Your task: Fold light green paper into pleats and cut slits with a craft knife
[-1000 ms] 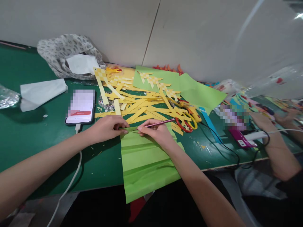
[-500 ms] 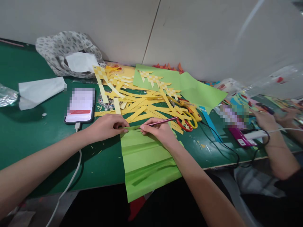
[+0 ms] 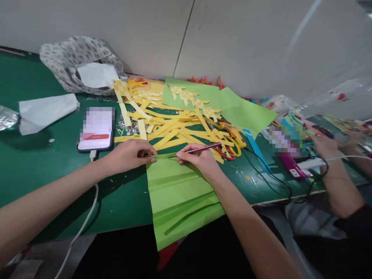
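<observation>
A sheet of green paper (image 3: pixel 174 193) with crosswise folds lies in front of me, its lower end hanging over the table's front edge. My left hand (image 3: pixel 135 155) pinches the top left edge of this sheet between thumb and fingers. In my right hand (image 3: pixel 197 157) is a slim pink pen-shaped tool (image 3: pixel 210 146), its dark tip pointing left along the sheet's upper edge. Whether that tip is a blade or a writing point is too small to tell. A narrow green strip (image 3: pixel 188 217) rests across the lower part of the sheet.
Yellow paper strips (image 3: pixel 174 126) are piled behind my hands, with scissors (image 3: pixel 236 145) and a yellow tool (image 3: pixel 238 135) at their right. A phone (image 3: pixel 95 130) on a white cable lies left. Green sheets (image 3: pixel 247 110) lie behind. Another person's hand (image 3: pixel 322 147) is at right.
The pen-shaped tool and my right hand have shifted slightly right along the paper's upper edge. My left hand still pinches the paper. The whole view has moved a little.
</observation>
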